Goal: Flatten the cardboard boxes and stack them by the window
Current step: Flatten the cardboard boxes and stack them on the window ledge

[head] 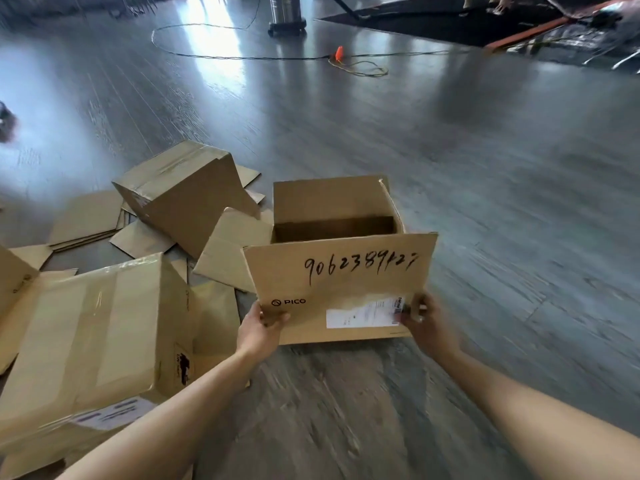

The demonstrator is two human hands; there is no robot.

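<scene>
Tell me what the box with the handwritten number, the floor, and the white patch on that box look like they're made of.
Box with the handwritten number: brown cardboard, matte, with creased flaps and a raw edge. Floor: grey wood-look planks, probably laminate or vinyl, with a sheen that reflects light. White patch: apparently a printed paper shipping label, torn along its top. Both hands hold the box's near flap.

Grey wood-plank floor (485,188): taped cardboard boxes (187,188), flattened cardboard sheets (86,216), looping black cable (207,57), orange plug (339,53), yellow cord (363,69), black mat (433,22).

Orange plug (339,52), cables (221,57), metal cylinder (288,10)
</scene>
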